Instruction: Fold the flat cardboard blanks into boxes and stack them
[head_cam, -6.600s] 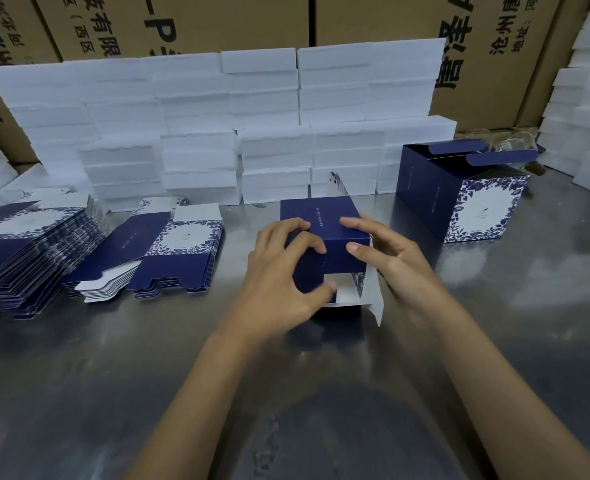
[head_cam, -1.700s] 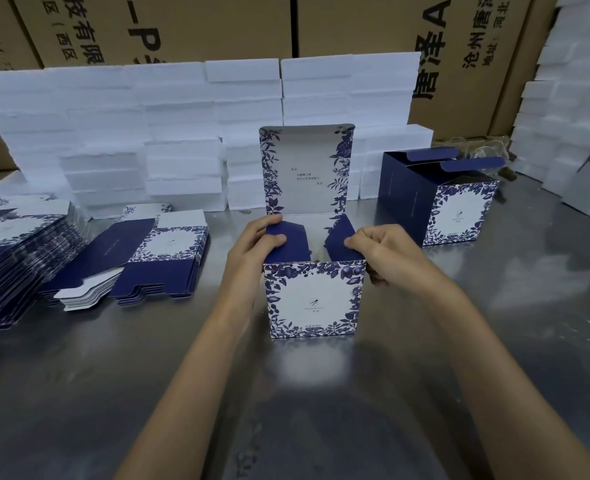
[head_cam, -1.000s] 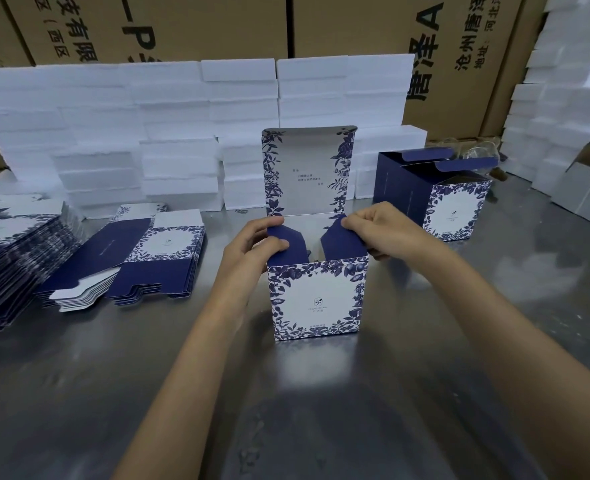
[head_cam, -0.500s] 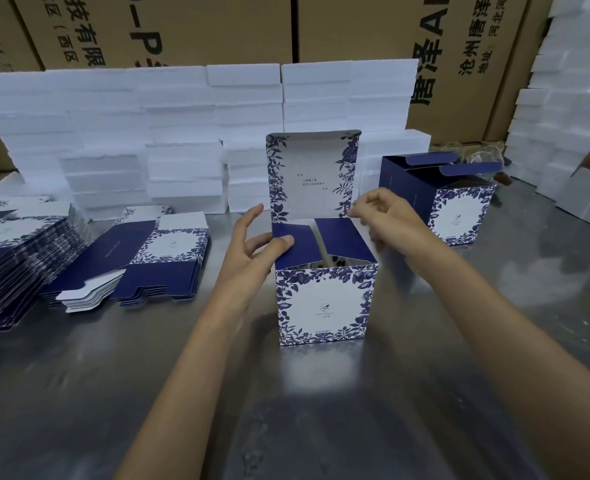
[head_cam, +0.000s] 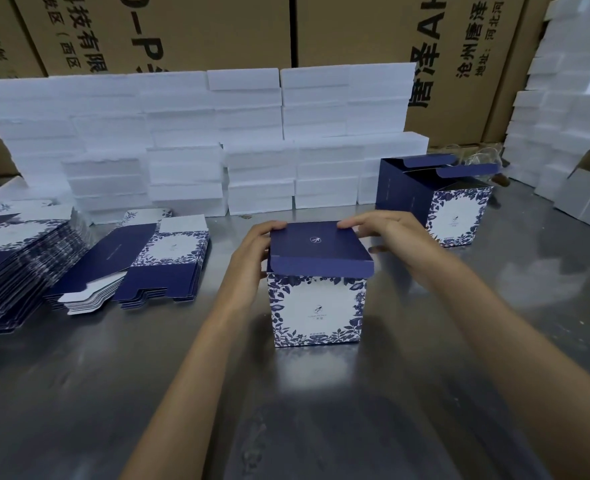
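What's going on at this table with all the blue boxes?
A person is folding flat printed cardboard into boxes. Both hands, left hand and right hand, are on the blue lid of an upright box on the metal table, pressing it down; its front tuck flap still sticks out, not yet tucked in. Another box stands open behind to the right. Flat blanks wait in piles on the left, and white foam blocks are stacked behind.
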